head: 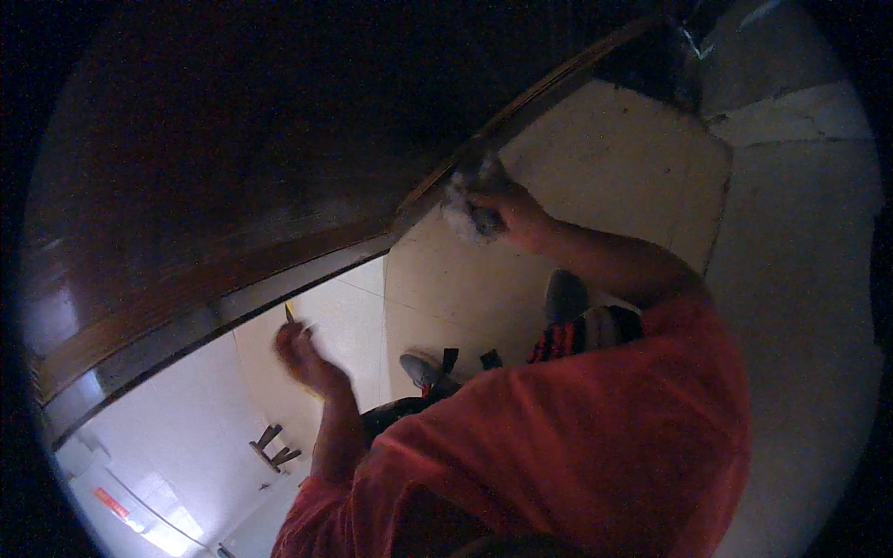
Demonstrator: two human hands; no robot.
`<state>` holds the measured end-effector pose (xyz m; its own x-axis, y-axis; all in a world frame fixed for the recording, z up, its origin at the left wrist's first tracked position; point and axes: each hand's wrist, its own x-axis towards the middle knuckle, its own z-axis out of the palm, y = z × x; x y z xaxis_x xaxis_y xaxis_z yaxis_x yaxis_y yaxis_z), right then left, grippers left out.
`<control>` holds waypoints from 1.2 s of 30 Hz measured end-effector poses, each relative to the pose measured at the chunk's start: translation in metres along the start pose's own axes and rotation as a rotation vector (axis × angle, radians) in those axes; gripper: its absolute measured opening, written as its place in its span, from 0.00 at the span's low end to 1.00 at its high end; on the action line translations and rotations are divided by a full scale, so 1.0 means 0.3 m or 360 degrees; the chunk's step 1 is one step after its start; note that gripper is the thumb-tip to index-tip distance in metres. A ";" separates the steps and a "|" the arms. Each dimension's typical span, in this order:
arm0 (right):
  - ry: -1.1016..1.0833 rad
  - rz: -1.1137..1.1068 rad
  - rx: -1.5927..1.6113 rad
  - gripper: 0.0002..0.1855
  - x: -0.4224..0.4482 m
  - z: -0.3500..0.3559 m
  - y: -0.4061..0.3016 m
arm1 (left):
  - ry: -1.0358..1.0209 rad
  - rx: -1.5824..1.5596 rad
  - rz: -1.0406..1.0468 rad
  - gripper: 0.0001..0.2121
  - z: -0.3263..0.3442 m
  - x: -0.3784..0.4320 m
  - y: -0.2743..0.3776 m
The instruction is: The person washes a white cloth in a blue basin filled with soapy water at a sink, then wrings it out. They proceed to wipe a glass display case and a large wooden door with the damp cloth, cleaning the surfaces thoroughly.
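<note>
My left hand (303,356), somewhat blurred, has its fingers around a slim pointed object (289,312) with a dark part and a yellow part; what it is cannot be told. It is just below the edge of a large dark wooden surface (279,167). My right hand (520,213) grips a pale, crumpled wad (464,216), perhaps cloth, close to the wooden edge moulding (432,185). Blur and dim light hide whether the wad touches the wood. Both forearms come out of a red shirt.
My shoes (421,367) stand on the tan floor below. A small wooden stool (274,448) is at the lower left, near a pale appliance-like object (139,509) with a red label. A pale wall (795,230) rises on the right. The upper left is very dark.
</note>
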<state>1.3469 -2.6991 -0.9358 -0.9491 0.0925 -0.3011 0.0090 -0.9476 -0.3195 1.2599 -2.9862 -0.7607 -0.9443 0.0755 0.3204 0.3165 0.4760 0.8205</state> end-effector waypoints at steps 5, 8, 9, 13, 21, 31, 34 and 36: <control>0.0099 0.0117 -0.0070 0.16 0.099 0.116 0.087 | 0.0781 -0.0388 0.0232 0.25 -0.150 0.241 0.165; 0.0134 0.0043 0.0129 0.13 0.148 0.137 0.078 | -0.0094 -0.1043 0.0362 0.25 -0.257 0.428 0.188; 0.0113 0.0097 0.0174 0.14 0.135 0.150 0.041 | 0.0175 -0.0762 0.0370 0.23 -0.231 0.438 0.210; 0.0495 -0.0204 -0.0376 0.13 0.069 0.161 -0.212 | 0.0447 -0.0635 0.0220 0.21 -0.189 0.462 0.334; 0.1397 -0.1258 -0.1435 0.15 0.061 -0.028 -0.484 | 0.0534 -0.0779 0.0059 0.43 -0.090 0.488 0.363; 0.1120 -0.1635 -0.1458 0.27 -0.021 0.434 -0.355 | 0.0474 -0.0725 0.0129 0.35 -0.156 0.573 0.250; 0.0572 -0.2631 -0.1911 0.28 -0.073 0.723 -0.462 | 0.0385 -0.0739 0.0165 0.39 -0.169 0.587 0.233; 0.0398 -0.2896 -0.2103 0.29 -0.072 0.793 -0.489 | 0.0078 -0.1226 0.0092 0.31 -0.200 0.620 0.218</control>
<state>1.2912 -2.6350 -0.6689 -0.1466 0.4701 0.8703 -0.3055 0.8153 -0.4919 1.1106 -2.9936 -0.6191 -0.9249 0.0345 0.3786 0.3558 -0.2726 0.8939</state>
